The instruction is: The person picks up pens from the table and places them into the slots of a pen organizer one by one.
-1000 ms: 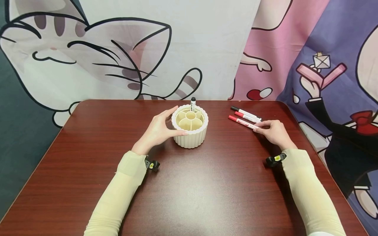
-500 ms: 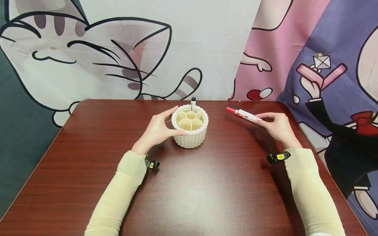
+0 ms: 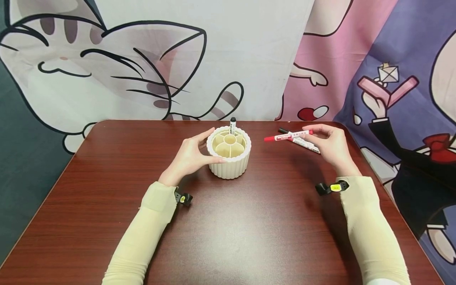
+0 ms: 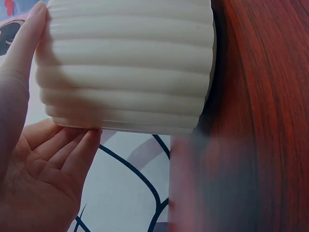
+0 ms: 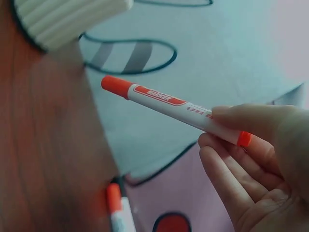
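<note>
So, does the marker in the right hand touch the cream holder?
No, the right hand holds the red-capped marker in the air, with a visible gap between it and the cream holder.

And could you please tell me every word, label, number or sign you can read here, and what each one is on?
"MARKER": on the red-capped marker in the right hand; the characters beside it are too blurred to read.
Print on the two lying markers: too small to read.
Print on the black-capped marker standing in the holder: too small to read.
Yellow labels on the wrist cameras: too small to read.
</note>
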